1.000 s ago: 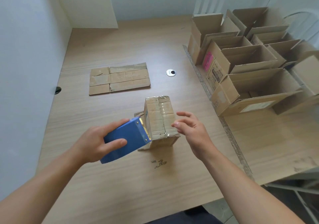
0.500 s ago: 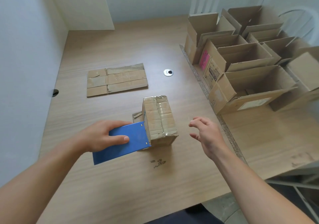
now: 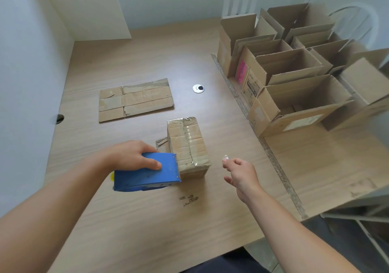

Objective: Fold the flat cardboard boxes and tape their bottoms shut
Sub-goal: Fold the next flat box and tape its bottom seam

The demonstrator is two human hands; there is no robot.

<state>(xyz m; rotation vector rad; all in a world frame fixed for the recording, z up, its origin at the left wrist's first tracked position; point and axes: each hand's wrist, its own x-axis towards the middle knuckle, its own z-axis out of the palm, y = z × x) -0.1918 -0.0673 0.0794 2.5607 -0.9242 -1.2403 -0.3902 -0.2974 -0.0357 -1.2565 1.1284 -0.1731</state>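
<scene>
Head: box (image 3: pixel 187 144) just R of tape gun (image 3: pixel 147 173) in L hand (image 3: pixel 130 157) grip.

wooden table (image 3: pixel 147 220) | round grommet (image 3: pixel 198 88) mid-table | small scraps (image 3: pixel 189 200) near front | white chair (image 3: pixel 355 20) far right

Bare surface (image 3: pixel 147 220) lies open in front of the small box (image 3: pixel 187 144) and to its right, up to the crowded open boxes (image 3: pixel 294 87). The tape dispenser (image 3: pixel 147 172) blocks its left side, and flat cardboard (image 3: pixel 135 100) lies beyond.
</scene>
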